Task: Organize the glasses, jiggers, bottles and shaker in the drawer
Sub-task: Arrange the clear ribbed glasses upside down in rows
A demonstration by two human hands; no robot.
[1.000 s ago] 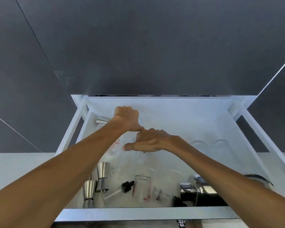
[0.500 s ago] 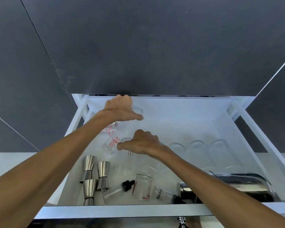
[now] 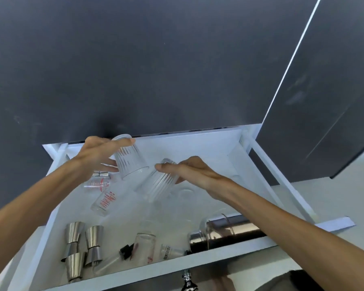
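Above the open white drawer, my left hand grips a clear ribbed glass, tilted, near the back wall. My right hand holds a second ribbed glass, tilted and just below and right of the first. On the drawer floor lie two measuring glasses with red marks, several steel jiggers at the front left, a dropper bottle, small clear bottles and a steel shaker on its side at the front right.
Dark cabinet fronts rise behind the drawer. A white counter runs to the right. Faint clear glasses stand near the drawer's middle right. A metal knob sits under the front edge.
Both hands have lifted out of the drawer, each with a ribbed glass now raised and tilted. The view has swung left and tilted.
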